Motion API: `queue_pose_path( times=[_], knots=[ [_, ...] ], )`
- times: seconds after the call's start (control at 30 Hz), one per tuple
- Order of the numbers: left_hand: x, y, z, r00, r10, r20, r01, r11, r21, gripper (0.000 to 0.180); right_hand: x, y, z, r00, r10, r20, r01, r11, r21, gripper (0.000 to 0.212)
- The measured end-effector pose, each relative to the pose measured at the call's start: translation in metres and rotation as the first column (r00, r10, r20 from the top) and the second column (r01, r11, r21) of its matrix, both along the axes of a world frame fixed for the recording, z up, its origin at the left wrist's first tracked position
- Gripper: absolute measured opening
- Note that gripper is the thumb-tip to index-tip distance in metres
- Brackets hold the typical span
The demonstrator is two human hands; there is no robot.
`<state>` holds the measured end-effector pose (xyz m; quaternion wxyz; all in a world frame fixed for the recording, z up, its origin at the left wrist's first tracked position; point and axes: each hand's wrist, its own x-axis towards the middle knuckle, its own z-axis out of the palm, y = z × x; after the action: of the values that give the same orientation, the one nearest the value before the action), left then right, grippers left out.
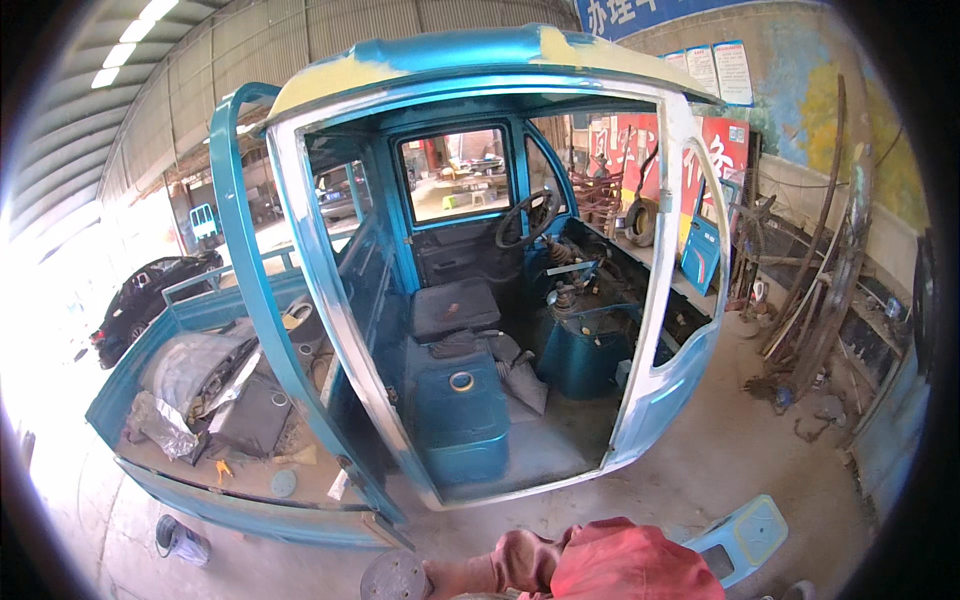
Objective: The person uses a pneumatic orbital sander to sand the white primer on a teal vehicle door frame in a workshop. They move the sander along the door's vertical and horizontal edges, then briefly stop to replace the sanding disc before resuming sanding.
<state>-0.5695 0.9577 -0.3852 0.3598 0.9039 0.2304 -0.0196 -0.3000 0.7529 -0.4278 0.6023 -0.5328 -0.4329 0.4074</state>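
Note:
At the lower edge, a red sleeve with a wrinkled, darker cuff leads leftward to what looks like my right hand. That hand is at the edge of a round dark disc with small holes, like a sanding disc, and appears closed on it; its fingers are mostly hidden. My left hand is out of view. Ahead stands the blue cab of a small cargo vehicle, its doorway open. White and pale-yellow patches cover the door frame and roof edge. A roll of tape lies on the blue box inside.
A blue cargo bed with sheeting and scraps adjoins the cab at left. A bucket stands before it. At lower right is a light-blue stool. Poles lean along the right wall, and a black car is parked far left.

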Motion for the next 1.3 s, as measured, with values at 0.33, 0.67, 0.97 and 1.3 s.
queue_pose_path(
  times=[0.33,0.67,0.97,1.3],
  knots=[
    [0.064,0.021,0.057,1.000,0.023,0.001,-0.023,0.989,-0.146,0.034,0.078,0.074,0.039,0.991,0.034,0.133,-0.046,0.995,0.088,0.047],
    [0.084,0.045,0.116,0.995,0.102,0.015,-0.095,0.968,-0.234,0.034,0.105,0.114,0.061,0.980,0.080,0.181,-0.096,0.992,0.081,0.045],
    [0.054,0.136,0.154,0.998,0.050,-0.047,-0.053,0.997,-0.060,0.036,0.065,0.179,0.083,0.957,0.025,0.290,-0.053,0.995,0.088,0.044],
    [0.003,0.270,0.062,0.931,-0.214,0.296,0.224,0.974,-0.002,0.051,0.003,0.232,0.124,0.865,-0.042,0.500,-0.031,0.990,0.137,0.042]
  ],
)
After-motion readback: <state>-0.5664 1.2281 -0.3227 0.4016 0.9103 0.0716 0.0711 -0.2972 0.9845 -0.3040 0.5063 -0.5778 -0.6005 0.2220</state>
